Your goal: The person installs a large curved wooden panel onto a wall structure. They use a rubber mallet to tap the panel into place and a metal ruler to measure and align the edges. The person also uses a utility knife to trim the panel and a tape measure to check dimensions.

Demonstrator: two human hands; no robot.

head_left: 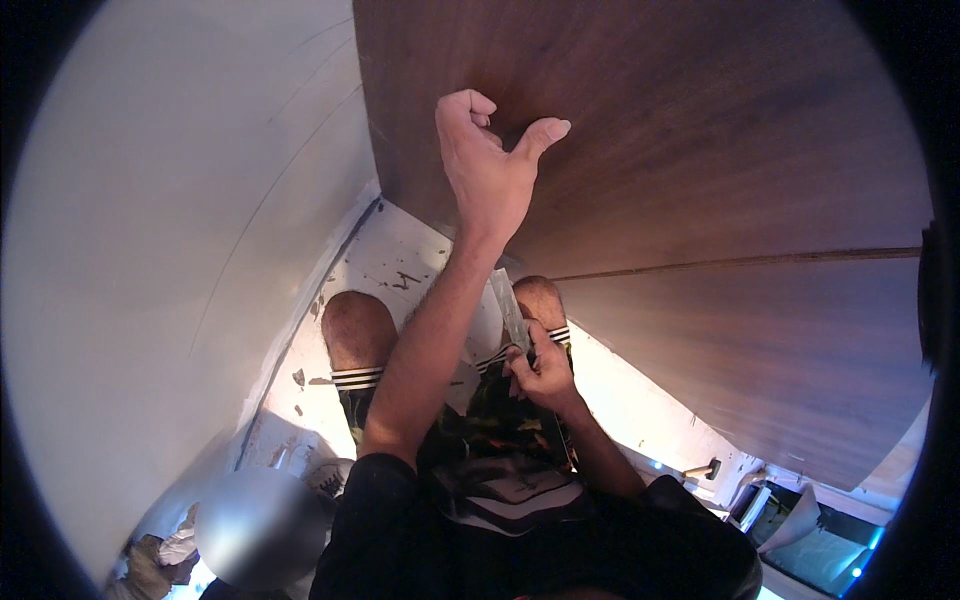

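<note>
Left hand (490, 170) seemingly empty, some fingers (464, 106) hidden, near brown panel (680, 130); right hand (543, 372) around a pale flat strip (507, 300).

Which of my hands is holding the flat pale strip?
Your right hand, the lower one: it holds the strip, whereas your left hand, raised before the brown panel, shows nothing held.

The broad brown wood-grain panel (670, 130) is flat and darkly streaked. A narrow, straight, pale strip (508, 304), gripped in the right hand (545, 376), slants below the panel's lower-left edge in view.
</note>
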